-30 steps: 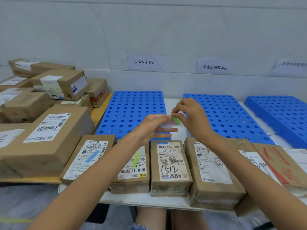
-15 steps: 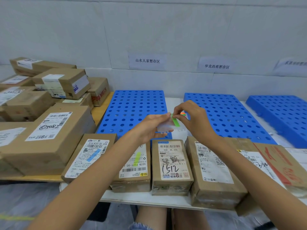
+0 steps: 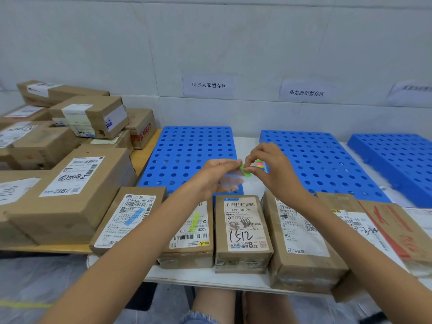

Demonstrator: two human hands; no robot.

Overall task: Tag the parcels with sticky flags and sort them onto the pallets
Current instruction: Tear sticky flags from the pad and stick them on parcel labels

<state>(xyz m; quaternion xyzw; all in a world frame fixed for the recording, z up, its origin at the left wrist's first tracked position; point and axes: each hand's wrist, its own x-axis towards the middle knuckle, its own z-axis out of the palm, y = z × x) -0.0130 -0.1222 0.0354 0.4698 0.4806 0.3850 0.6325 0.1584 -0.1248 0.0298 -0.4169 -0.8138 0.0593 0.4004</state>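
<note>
The parcels and pallets lie where they lay a second ago, and both hands stay raised together over the near end of the left pallet [image 3: 191, 155]. Only the small things differ. The green flag [image 3: 245, 171] now slants further off the clear flag sheet [image 3: 230, 182], and more coloured flags [image 3: 259, 163] show beside the right fingers. The left hand [image 3: 210, 177] pinches the flag sheet. The right hand [image 3: 275, 174] has thumb and forefinger closed on the green flag.

A pale panelled wall [image 3: 210, 43] backs a white table [image 3: 246, 143] that carries the left pallet, the middle pallet [image 3: 322, 164] and the right pallet [image 3: 397, 160], all blue and perforated. A wooden table [image 3: 145, 157] on the left bears stacked brown boxes [image 3: 70, 183].

The first sign [image 3: 208, 85] reads "山水人家暂存区" and the second sign [image 3: 306, 93] "华龙西苑暂存区"; a third is blurred. The back box [image 3: 142, 127] reads "MEI'S". At the near edge:
- The first parcel [image 3: 126, 230], labelled "516-K20-00 028", wears a blue flag [image 3: 133, 217].
- The second parcel [image 3: 194, 239], labelled "502B P021-00", wears a yellow flag [image 3: 195, 218].
- The third parcel [image 3: 243, 230] shows "530-D5 094" and a handwritten "1512".
- The fourth parcel [image 3: 301, 237] shows "SF02296" and "WU".
</note>
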